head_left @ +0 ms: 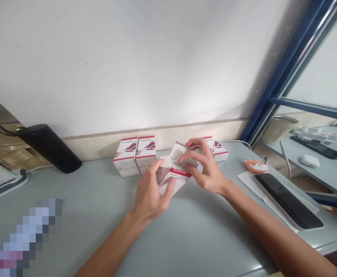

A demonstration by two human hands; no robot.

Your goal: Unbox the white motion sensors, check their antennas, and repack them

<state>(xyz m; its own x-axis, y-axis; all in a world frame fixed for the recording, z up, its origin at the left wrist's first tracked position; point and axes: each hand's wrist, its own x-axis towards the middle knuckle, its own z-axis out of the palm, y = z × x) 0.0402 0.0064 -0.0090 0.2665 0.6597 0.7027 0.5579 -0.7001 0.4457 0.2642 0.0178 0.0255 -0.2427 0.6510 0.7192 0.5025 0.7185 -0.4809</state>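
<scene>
My left hand [151, 190] grips the side of a white and red carton marked DETECTOR [175, 177], held just above the grey table [185, 238]. My right hand [205, 167] pinches the carton's open top flap [177, 152], fingers closed on it. Behind my hands, a stack of closed white and red boxes [135, 154] stands by the wall, and another box [218, 150] lies to the right, partly hidden by my right hand.
A black lamp head [50, 148] rests at the back left. To the right lie a phone [288, 200] on white paper and an orange fox charm [256, 166]. A blue frame [283, 73] rises at the right, with a second table beyond it.
</scene>
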